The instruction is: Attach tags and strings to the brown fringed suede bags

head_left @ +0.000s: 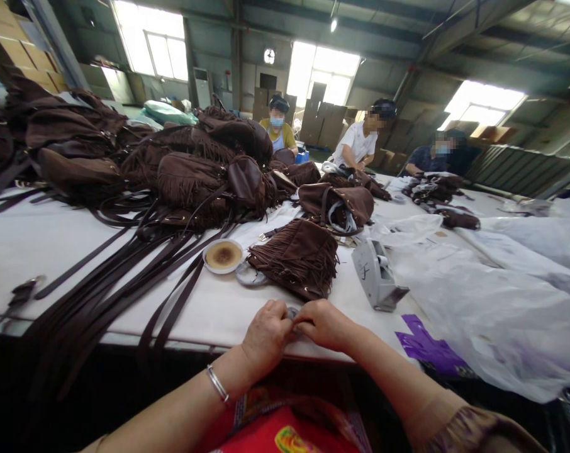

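Both hands meet at the near edge of the white desk (pixel 68 245). The left hand (pixel 266 333) and the right hand (pixel 325 324) are touching each other, and the fingers of both are pinched together on a small grey piece (pixel 293 313) held between them. Only a sliver of this piece shows, so its kind cannot be told. A silver bracelet (pixel 217 383) sits on the left wrist.

Just beyond the hands lies a brown fringed bag (pixel 297 257), flat on the desk and apart from the fingers. To its left stands a round dish (pixel 223 256) with a brown middle, and a round grey lid (pixel 248 274) lies touching the bag's lower left corner. To the right of the bag rests a grey tape dispenser (pixel 377 275). A purple sheet (pixel 426 349) lies at the desk edge near the right forearm, partly under clear plastic bags (pixel 502 302).

Long dark straps (pixel 124 277) run from the left half of the desk over its near edge. Behind them is a heap of brown bags (pixel 172 163). Three people (pixel 360 141) sit at the far end of the desk.
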Demonstrator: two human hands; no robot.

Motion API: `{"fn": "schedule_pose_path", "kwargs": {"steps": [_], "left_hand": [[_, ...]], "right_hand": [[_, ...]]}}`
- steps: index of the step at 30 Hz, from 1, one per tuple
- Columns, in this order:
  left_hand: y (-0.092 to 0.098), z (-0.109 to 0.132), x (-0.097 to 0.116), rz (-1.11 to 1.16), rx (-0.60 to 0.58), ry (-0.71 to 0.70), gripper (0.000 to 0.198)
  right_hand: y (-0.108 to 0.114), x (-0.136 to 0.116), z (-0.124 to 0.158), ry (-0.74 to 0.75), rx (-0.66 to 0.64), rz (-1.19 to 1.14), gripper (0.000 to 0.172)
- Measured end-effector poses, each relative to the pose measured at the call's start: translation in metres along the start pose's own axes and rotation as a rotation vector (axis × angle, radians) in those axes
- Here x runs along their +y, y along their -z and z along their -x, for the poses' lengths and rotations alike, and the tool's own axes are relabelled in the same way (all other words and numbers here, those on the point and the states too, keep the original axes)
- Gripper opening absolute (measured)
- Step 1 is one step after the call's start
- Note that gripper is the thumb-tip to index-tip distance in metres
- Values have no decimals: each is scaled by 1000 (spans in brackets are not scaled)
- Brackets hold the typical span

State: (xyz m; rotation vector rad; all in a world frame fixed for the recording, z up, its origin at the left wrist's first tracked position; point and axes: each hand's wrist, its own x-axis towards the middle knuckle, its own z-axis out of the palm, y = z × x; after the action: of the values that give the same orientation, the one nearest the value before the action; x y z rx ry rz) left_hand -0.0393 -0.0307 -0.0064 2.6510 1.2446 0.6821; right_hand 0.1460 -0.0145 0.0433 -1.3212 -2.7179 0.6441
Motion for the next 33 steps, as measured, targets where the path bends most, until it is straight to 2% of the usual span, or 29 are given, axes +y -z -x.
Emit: {"fn": "schedule_pose_path", "kwargs": {"steps": [4, 7, 9, 14, 17, 19, 23, 26, 30, 33], "left_hand": [[6, -7, -11, 62, -2, -36, 8], [15, -14, -17, 112, -28, -119, 7], [22, -16, -20, 137, -72, -198, 12], [34, -18, -28, 157, -178, -339, 14], [38, -17, -29, 146, -201, -323, 13], [39, -16, -24, 135, -181, -262, 12], [29, -12, -7, 89, -98, -123, 30], [11, -11, 1, 44, -4, -75, 20], [-3, -12, -3, 56, 38, -147, 16], [1, -14, -8, 82, 40, -200, 19]], "right_hand": [[18, 9, 14, 55, 62, -94, 27], [29, 12, 19, 92, 0, 60, 42], [32, 11, 18, 126, -51, 198, 45], [22, 6, 9, 200, -90, 404, 30], [11, 9, 5, 212, -97, 410, 21], [4, 12, 3, 202, -77, 387, 19], [-11, 15, 2, 151, -4, 333, 15], [-18, 12, 6, 107, 47, 310, 17], [-14, 9, 14, 92, 69, 314, 20], [-2, 4, 19, 106, 30, 354, 19]]}}
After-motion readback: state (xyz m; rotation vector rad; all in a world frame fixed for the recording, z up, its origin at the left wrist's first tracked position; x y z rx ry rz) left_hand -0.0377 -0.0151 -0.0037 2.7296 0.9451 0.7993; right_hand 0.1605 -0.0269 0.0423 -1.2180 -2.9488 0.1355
